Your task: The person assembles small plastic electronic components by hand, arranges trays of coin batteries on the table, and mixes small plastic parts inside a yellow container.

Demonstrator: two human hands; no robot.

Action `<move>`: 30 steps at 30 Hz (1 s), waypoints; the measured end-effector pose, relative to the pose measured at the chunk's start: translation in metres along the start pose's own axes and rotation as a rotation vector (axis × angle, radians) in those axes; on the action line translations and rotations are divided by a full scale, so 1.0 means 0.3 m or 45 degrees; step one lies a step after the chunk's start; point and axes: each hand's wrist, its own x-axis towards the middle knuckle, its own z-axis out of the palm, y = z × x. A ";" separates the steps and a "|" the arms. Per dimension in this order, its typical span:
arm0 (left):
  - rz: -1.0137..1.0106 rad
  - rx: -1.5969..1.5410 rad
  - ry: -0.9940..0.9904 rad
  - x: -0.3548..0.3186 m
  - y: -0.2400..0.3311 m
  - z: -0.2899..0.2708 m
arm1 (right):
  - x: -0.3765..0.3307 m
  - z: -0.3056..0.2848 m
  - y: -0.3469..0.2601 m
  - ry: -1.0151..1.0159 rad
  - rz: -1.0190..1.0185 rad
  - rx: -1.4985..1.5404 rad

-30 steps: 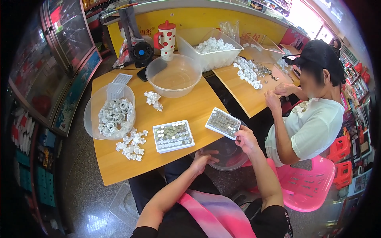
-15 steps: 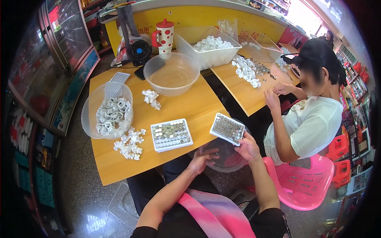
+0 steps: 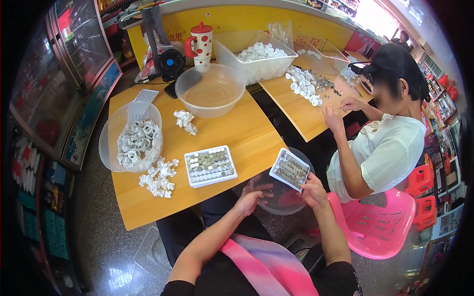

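Note:
My right hand (image 3: pixel 313 192) grips a white tray (image 3: pixel 274 176) by its near right edge, holding it tilted past the table's edge. Small round metal discs (image 3: pixel 291 167) lie inside it, mostly in rows. Under the tray is a clear plastic basin (image 3: pixel 282 209), below table height. My left hand (image 3: pixel 252 198) is at the basin's left side, fingers stretched out with nothing seen in them. On the table before me a second white tray (image 3: pixel 211 184) holds similar discs, some shiny, with several white round spots in its near rows.
At the left, a clear bowl (image 3: pixel 104 148) holds white plastic parts, with loose parts (image 3: pixel 159 178) beside it. A large clear bowl (image 3: pixel 210 109), spotted tumbler (image 3: pixel 201 47), small fan (image 3: pixel 170 63) and white bin (image 3: pixel 266 74) stand farther back. A co-worker (image 3: pixel 380 153) sits right, near a pink chair (image 3: pixel 377 222).
The tray in my right hand has shifted right and slightly down and turned, and its discs now show more distinct rows. My left hand has hardly moved.

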 end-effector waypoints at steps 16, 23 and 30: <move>-0.142 0.113 -0.035 0.027 -0.080 0.051 | -0.113 -0.139 0.048 0.154 0.101 -0.103; -0.158 0.099 -0.017 0.020 -0.105 0.036 | -0.113 -0.157 0.101 0.263 0.107 -0.223; -0.206 -0.005 -0.113 -0.013 -0.105 0.056 | -0.145 -0.173 0.086 0.388 0.149 -0.688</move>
